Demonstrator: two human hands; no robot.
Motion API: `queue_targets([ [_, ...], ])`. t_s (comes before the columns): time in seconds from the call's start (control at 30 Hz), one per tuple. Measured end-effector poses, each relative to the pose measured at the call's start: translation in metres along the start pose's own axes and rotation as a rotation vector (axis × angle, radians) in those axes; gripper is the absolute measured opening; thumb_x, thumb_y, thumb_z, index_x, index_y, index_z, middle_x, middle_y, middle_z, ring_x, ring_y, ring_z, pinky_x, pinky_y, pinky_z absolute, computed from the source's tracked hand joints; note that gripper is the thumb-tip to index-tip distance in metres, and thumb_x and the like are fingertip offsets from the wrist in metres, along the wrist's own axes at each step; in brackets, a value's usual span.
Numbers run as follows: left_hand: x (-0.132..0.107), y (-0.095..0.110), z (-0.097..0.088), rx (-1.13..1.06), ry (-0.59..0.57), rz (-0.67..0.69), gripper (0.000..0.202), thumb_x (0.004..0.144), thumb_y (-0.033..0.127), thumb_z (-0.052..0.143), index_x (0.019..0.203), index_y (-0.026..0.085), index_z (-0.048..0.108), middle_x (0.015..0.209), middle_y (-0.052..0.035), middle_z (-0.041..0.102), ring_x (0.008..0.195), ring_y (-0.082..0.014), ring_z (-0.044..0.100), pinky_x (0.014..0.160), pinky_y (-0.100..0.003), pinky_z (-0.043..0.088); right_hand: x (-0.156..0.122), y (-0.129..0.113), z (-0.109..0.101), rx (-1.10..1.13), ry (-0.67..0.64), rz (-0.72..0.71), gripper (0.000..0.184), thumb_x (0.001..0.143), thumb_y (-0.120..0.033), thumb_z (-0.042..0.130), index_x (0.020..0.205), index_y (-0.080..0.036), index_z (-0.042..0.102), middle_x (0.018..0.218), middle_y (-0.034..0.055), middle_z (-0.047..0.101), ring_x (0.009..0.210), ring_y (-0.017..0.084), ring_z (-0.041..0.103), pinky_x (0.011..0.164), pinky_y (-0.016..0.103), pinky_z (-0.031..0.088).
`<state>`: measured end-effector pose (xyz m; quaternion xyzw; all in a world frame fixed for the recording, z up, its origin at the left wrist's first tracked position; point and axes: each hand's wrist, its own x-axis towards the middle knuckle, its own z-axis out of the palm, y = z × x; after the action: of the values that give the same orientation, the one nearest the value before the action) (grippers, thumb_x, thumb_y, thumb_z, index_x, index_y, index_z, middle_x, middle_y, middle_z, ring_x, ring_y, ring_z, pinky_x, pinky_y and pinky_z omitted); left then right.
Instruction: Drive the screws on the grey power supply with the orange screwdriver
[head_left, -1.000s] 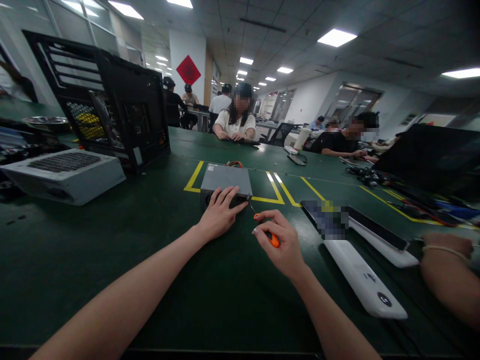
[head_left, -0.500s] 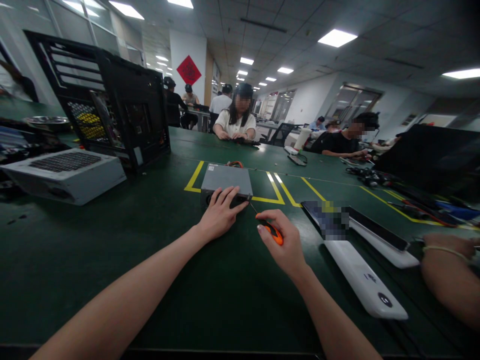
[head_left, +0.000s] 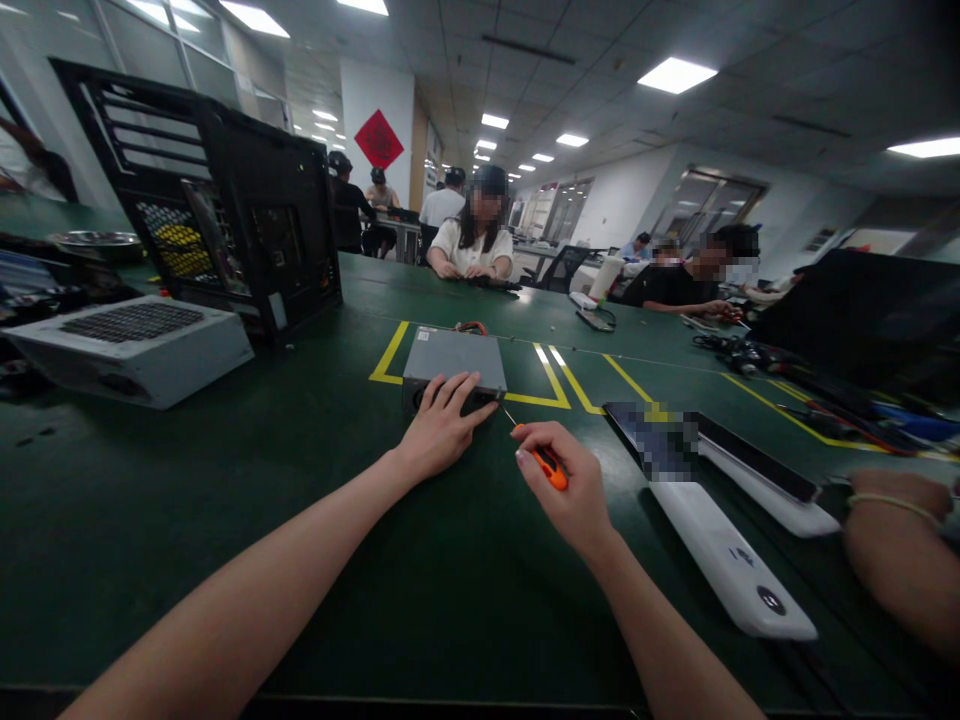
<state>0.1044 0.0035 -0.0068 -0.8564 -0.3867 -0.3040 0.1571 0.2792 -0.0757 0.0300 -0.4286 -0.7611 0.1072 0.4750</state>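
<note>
A grey metal power supply box [head_left: 453,357] lies on the green table [head_left: 225,500] inside a yellow tape rectangle. My left hand [head_left: 439,432] rests with fingers spread flat on the box's near edge. My right hand [head_left: 564,485] is closed round an orange-handled screwdriver [head_left: 546,465]. Its thin shaft points toward the box's near right corner.
A black computer case [head_left: 217,215] stands at the back left, with a grey unit [head_left: 131,345] in front of it. White flat devices [head_left: 731,560] lie to the right. Another person's forearm [head_left: 896,560] rests at the right edge. Several people sit at the far side.
My right hand has turned the screwdriver handle slightly in its fingers and shifted a little right. The left hand and box have stayed put.
</note>
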Motion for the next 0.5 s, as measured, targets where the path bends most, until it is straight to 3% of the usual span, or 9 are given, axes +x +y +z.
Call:
queue_targets([
  [0.1,0.0,0.0002,-0.0002,0.005,-0.001,-0.002,0.046,0.078,0.016,0.051,0.121,0.03,0.049,0.14,-0.0072,0.029,0.129,-0.027,0.023,0.105,-0.049,0.017,0.0014,-0.0014,-0.0005,-0.027,-0.031,-0.065,0.008,0.079,-0.018,0.051,0.075,-0.021,0.056,0.087,0.0043,0.061,0.086,0.018,0.058,0.078,0.035,0.046],
  [0.5,0.0001,0.0003,-0.0013,0.033,-0.017,-0.001,0.046,0.078,0.018,0.051,0.122,0.031,0.048,0.14,-0.0066,0.028,0.129,-0.0273,0.022,0.104,-0.049,0.018,0.0002,-0.0059,0.0,-0.05,-0.165,-0.108,0.006,0.079,-0.016,0.051,0.079,-0.02,0.056,0.086,0.004,0.058,0.083,0.016,0.056,0.075,0.031,0.046],
])
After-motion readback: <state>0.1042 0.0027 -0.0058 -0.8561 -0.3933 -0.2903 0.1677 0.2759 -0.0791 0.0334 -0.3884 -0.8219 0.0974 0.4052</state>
